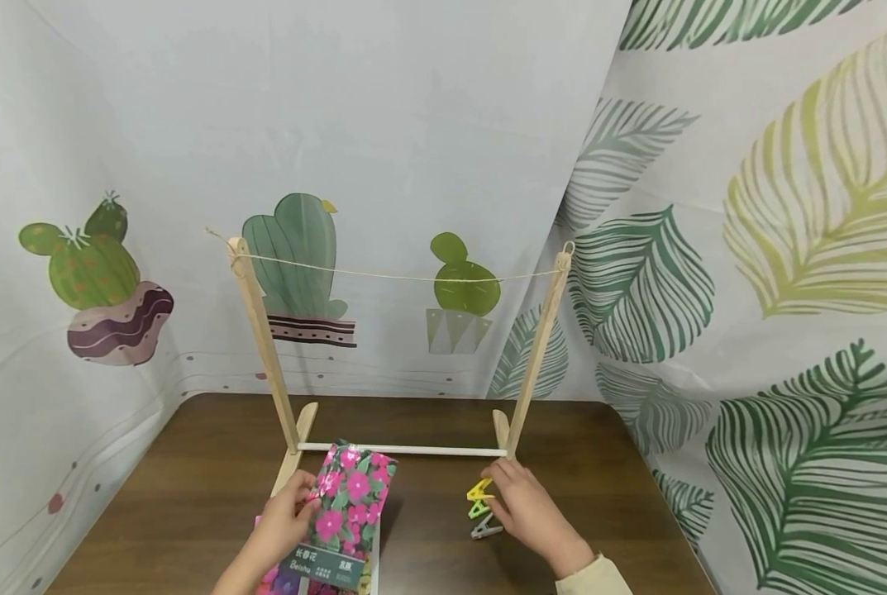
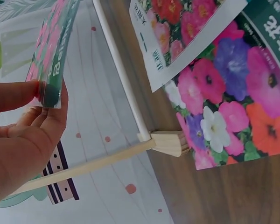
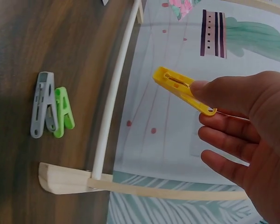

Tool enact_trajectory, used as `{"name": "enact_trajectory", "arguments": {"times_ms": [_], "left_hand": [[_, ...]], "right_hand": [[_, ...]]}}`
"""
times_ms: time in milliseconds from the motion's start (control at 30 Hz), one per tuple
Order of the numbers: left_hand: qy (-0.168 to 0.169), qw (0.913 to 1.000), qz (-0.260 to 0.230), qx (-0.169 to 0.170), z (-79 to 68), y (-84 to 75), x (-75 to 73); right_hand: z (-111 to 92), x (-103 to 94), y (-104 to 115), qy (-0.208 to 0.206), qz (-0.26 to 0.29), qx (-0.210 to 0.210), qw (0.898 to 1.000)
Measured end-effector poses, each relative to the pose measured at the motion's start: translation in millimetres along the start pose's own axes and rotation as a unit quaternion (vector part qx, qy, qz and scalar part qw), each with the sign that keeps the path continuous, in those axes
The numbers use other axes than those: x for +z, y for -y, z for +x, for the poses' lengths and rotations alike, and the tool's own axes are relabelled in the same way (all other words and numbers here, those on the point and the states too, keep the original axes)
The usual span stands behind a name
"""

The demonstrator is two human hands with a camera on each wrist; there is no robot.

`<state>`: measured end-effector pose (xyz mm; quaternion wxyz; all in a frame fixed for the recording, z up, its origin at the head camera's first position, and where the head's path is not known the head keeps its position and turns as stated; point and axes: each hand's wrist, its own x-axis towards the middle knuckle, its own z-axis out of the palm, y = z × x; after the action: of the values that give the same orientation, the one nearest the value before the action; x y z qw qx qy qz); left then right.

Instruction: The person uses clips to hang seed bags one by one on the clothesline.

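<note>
My left hand (image 1: 285, 511) pinches a flower seed packet (image 1: 355, 502) with pink blooms between thumb and fingers, holding it raised above the table. In the left wrist view that packet (image 2: 51, 56) is seen nearly edge-on. On the right, my right hand (image 1: 526, 506) pinches a yellow clothespin (image 3: 179, 88) between thumb and forefinger, its other fingers loosely bent. A green clothespin (image 3: 64, 111) and a grey clothespin (image 3: 43, 105) lie side by side on the table near that hand. More flower seed packets (image 2: 224, 88) lie overlapping below my left hand.
A wooden stand (image 1: 264, 347) with two uprights and a white crossbar (image 1: 413, 450) stands on the brown table (image 1: 190, 463). A thin string (image 1: 383, 274) runs between the tops of the uprights, sagging slightly. Behind hangs a patterned curtain (image 1: 413, 124).
</note>
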<state>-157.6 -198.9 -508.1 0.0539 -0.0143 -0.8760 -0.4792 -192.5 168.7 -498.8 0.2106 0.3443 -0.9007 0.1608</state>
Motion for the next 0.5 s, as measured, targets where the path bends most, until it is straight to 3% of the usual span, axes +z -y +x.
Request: {"name": "enact_trajectory", "arguments": {"times_ms": [233, 500], "left_hand": [[-0.003, 0.9996, 0.026, -0.007, 6.0, -2.4, -9.9], [-0.012, 0.9998, 0.008, 0.015, 12.4, -5.4, -25.7]], "right_hand": [[8.9, -6.5, 5.2, -0.002, -0.001, 0.009, 1.0], [20.8, -11.2, 8.6, -0.002, -0.008, 0.013, 1.0]]}}
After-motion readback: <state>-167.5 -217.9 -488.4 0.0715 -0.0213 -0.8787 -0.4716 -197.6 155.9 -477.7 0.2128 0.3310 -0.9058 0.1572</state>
